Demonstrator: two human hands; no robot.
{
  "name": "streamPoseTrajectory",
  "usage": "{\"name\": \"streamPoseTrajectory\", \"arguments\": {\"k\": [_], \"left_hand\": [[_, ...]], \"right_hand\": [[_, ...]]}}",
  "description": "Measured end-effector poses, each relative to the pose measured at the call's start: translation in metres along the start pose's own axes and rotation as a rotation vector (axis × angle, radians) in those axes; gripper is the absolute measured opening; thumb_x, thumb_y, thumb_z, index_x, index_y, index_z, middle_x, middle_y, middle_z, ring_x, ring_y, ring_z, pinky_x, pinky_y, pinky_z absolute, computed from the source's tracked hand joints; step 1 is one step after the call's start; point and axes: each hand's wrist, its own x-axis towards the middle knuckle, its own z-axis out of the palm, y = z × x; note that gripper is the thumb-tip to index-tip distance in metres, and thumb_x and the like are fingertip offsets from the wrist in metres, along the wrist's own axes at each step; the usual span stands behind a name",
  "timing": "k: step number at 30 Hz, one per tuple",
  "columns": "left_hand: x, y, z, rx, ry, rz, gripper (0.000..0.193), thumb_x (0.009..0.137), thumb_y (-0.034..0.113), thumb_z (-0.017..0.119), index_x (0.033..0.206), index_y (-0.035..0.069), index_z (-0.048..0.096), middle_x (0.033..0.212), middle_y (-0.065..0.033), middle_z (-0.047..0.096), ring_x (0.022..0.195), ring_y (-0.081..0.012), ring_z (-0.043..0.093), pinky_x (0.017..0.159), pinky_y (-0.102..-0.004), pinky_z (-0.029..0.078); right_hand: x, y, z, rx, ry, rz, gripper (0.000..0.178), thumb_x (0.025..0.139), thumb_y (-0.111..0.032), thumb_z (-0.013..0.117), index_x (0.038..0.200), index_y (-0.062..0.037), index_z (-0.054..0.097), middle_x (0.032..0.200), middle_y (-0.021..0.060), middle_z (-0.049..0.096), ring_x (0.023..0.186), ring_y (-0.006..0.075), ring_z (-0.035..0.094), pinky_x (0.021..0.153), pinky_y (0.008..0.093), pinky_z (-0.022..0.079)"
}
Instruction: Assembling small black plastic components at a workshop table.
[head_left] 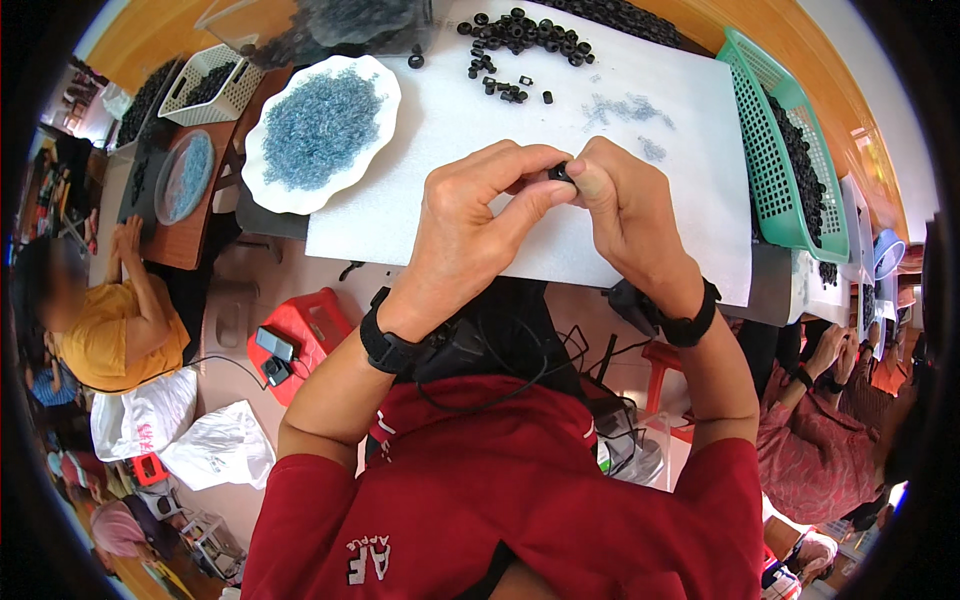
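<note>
Over the near part of a white foam sheet (690,120), my left hand (478,210) and my right hand (635,205) meet at the fingertips. Between them they pinch a small black plastic part (561,173), mostly covered by the fingers. Both hands are closed on it. Beyond the hands lie several loose black ring-like parts (530,35), with a few smaller black pieces (505,90) nearer. Small clear bluish pieces (630,108) are scattered to the right of these. A white scalloped plate (300,203) to the left holds a heap of similar bluish pieces (320,125).
A green basket (770,205) of black parts borders the right side. A clear bin (330,45) stands at the back left, near a white basket (245,95). Co-workers sit on both sides: a yellow shirt (125,330) left, a patterned red one (820,450) right. A red stool (310,330) stands below.
</note>
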Motion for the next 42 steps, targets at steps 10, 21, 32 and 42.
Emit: {"name": "streamPoseTrajectory", "arguments": {"k": [10, 21, 32, 42], "left_hand": [[-0.006, -0.006, 0.005, -0.063, 0.122, -0.007, 0.02, 0.082, 0.004, 0.07, 0.101, -0.002, 0.068, 0.08, -0.0089, 0.066, 0.068, -0.0141, 0.062, 0.063, -0.0247, 0.049], [-0.004, 0.003, 0.002, 0.289, 0.113, 0.181, 0.026, 0.077, -0.001, 0.073, 0.103, 0.0, 0.067, 0.078, -0.0098, 0.064, 0.066, -0.0169, 0.062, 0.06, -0.0261, 0.048], [-0.004, -0.001, 0.002, 0.174, 0.094, 0.109, 0.027, 0.078, 0.0, 0.073, 0.105, 0.001, 0.068, 0.083, -0.0093, 0.065, 0.071, -0.0151, 0.062, 0.062, -0.0258, 0.049], [0.0, -0.008, 0.002, -0.014, 0.079, 0.157, 0.028, 0.081, 0.0, 0.069, 0.108, 0.004, 0.069, 0.117, -0.0119, 0.059, 0.095, -0.0171, 0.06, 0.082, -0.0281, 0.05]], "right_hand": [[-0.004, -0.002, 0.0, 0.65, -0.069, 0.494, 0.057, 0.102, -0.047, 0.036, 0.079, 0.0001, 0.057, 0.069, 0.0039, 0.054, 0.064, 0.012, 0.057, 0.058, 0.0243, 0.047], [-0.011, -0.004, 0.01, 0.667, -0.03, 0.477, 0.054, 0.101, -0.046, 0.039, 0.08, 0.0003, 0.057, 0.071, 0.0035, 0.055, 0.062, 0.0102, 0.054, 0.058, 0.0236, 0.047], [-0.012, -0.004, 0.009, 0.556, -0.003, 0.437, 0.049, 0.101, -0.045, 0.042, 0.086, -0.0003, 0.058, 0.076, 0.0034, 0.057, 0.065, 0.0105, 0.056, 0.059, 0.0231, 0.046], [-0.014, -0.001, 0.013, 1.39, -0.172, 0.539, 0.045, 0.098, -0.043, 0.05, 0.11, -0.001, 0.061, 0.099, 0.0043, 0.06, 0.084, 0.0113, 0.056, 0.071, 0.0321, 0.056]]}}
